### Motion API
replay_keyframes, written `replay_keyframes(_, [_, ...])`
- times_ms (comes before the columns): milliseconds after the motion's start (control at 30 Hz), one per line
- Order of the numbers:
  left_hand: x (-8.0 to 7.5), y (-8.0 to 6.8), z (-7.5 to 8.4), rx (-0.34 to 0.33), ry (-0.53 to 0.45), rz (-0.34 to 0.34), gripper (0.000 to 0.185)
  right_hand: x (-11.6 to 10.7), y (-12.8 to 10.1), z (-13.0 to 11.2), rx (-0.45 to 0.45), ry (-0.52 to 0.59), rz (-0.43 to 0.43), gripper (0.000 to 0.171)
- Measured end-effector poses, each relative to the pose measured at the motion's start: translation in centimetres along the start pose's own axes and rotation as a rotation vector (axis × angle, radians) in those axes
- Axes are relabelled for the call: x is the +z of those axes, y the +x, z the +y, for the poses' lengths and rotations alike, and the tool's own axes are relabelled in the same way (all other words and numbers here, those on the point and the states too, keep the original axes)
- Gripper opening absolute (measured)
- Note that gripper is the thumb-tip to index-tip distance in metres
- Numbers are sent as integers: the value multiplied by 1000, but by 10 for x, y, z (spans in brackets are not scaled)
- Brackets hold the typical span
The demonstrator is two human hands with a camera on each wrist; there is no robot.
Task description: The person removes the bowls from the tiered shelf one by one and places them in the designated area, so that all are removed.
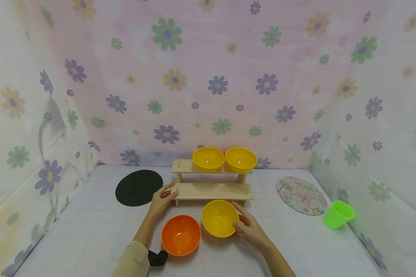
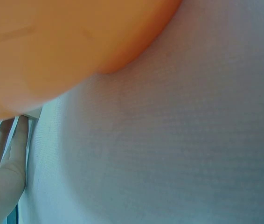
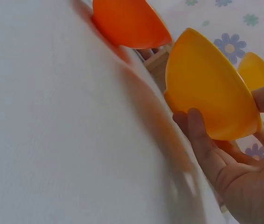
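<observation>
Floral cloth walls enclose a white gridded table (image 1: 90, 231). At lower centre, the right hand (image 1: 251, 229) grips the tilted yellow plastic bowl (image 1: 219, 217) by its rim, thumb inside, beside an orange plastic bowl (image 1: 180, 234). The left hand (image 1: 161, 200), fingers relaxed, steadies the two-tier wooden shelf (image 1: 213, 191); lifting well probably means clearing that lower tier's edge.

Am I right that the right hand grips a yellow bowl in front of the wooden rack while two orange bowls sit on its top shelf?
Not quite: the two bowls on the wooden rack's top shelf are yellow, not orange, as the head view shows. The only orange bowl sits on the table. The right hand does grip a yellow bowl in front of the rack.
</observation>
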State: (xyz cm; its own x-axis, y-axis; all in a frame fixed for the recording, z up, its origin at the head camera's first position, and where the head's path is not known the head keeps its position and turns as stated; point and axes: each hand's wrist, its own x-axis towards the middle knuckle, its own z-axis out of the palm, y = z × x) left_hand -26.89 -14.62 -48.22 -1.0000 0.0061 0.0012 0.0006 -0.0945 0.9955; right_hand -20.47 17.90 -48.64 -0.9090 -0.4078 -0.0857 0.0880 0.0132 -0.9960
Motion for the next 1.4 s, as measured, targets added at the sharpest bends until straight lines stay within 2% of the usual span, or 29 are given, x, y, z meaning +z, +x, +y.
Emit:
replay_keyframes(267, [0,0,1,1,-1,-2,52,-1,-6,4,30,-63,-20,69])
replay_keyframes(433, [-2,5,-6,-1,-1,-3,53,-2,-8,6,45,-86,-42,69])
replay_keyframes(667, [-5,14,-21,9,6,29,53,-2,-8,7,51,-64,-106,70])
replay_keyframes(1133, [-5,16,-26,23,16,39,52,-4,-8,10,71,-48,-154,68])
replay_keyframes(1267, [-5,16,-27,21,13,40,52,-4,-7,8,59,-100,-163,66])
replay_keyframes(1400, [-4,17,-26,18,7,42,52,-6,-5,4,49,-196,-141,63])
